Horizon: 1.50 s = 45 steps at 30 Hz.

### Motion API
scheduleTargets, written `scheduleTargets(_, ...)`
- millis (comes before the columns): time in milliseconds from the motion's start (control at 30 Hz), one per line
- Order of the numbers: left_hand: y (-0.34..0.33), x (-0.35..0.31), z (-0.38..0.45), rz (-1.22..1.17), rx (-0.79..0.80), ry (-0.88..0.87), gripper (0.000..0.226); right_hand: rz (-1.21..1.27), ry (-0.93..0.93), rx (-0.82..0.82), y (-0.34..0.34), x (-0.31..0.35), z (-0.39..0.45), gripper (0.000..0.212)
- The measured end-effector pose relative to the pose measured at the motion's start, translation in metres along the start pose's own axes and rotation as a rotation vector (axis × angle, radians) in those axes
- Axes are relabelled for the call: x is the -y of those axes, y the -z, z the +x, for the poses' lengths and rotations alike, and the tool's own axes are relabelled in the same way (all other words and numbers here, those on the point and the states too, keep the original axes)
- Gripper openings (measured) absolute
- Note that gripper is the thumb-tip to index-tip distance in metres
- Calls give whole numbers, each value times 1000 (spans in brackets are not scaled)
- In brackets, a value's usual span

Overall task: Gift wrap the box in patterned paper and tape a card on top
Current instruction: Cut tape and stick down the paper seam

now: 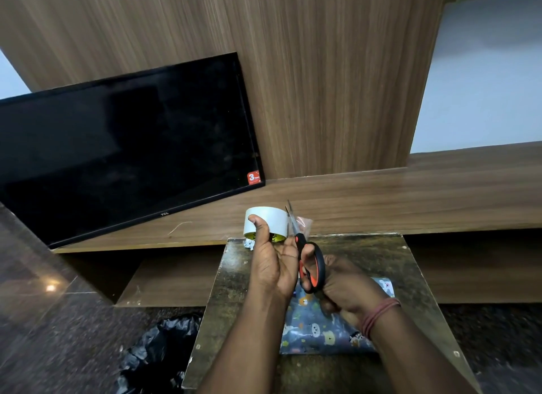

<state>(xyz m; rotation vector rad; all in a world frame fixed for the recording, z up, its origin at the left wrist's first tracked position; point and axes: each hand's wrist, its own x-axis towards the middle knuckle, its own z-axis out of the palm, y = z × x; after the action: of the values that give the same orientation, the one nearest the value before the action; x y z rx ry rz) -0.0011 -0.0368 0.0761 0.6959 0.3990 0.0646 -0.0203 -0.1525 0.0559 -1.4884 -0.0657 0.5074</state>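
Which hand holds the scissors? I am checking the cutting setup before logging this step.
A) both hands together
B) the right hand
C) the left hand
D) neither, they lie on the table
B: the right hand has its fingers through the orange and black handles of the scissors, while the left hand grips the tape roll.

One tape roll, one pair of scissors (orange and black handles), one wrapped box, one television, one black plastic bag, two hands.
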Motion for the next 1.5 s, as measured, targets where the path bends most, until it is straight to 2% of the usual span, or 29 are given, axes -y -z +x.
scheduleTargets(133, 2, 2, 5, -47, 4, -13, 92, 9, -12, -29, -3, 2, -2, 60)
scheduleTargets(333, 5, 3, 2, -22, 74, 6, 71, 56, -42, 26, -1, 6, -4, 55)
scheduleTargets(533, 4, 3, 1, -59, 73, 14, 80, 6, -36, 80, 3, 9, -8, 64)
scheduleTargets(667, 6, 0, 5, -198, 42, -26, 87, 37, -76, 216, 16, 14, -15, 66)
scheduleTargets(767, 6, -3, 7, -365, 24, 2, 73, 82, -105, 352, 36, 18, -23, 85)
scheduleTargets(867, 11, -4, 13, -423, 70, 55, 72, 113, -71, 410, 53, 24, -29, 86)
scheduleTargets(933, 11, -2, 12, -413, 92, 86, 73, 169, -22, 349, 60, 25, -29, 86)
scheduleTargets(1033, 13, -4, 12, -442, 107, 112, 76, 140, 19, 108, 65, 28, -30, 81)
scheduleTargets(1133, 16, -5, 13, -465, 118, 125, 78, -212, -69, -176, 73, 31, -36, 46)
scheduleTargets(1233, 15, -6, 13, -490, 112, 138, 77, -723, -145, -487, 87, 21, -36, 50)
scheduleTargets(1333, 17, -5, 12, -490, 114, 147, 77, -759, -101, -545, 93, 19, -39, 53)
scheduleTargets(1400, 19, -6, 11, -474, 112, 152, 76, -728, -84, -559, 102, 21, -41, 46)
scheduleTargets(1500, 21, -8, 9, -453, 112, 157, 76, -787, -189, -593, 120, 11, -34, 37)
